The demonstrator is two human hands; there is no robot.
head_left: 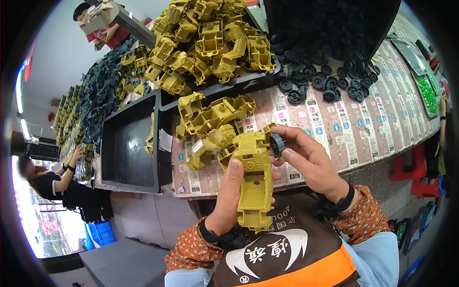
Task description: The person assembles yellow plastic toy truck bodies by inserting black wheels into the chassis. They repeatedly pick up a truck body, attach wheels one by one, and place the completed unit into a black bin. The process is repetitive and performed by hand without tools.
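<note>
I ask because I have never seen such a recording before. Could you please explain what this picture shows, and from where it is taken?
There is no machine: these are a person's two bare hands, seen from above by a wide camera worn on the head, which makes straight edges look curved. The left hand holds a yellow plastic vehicle body. The right hand pinches a dark wheel beside its far end. On the table lie more yellow parts, a heaped black tray and many loose wheels.
</note>
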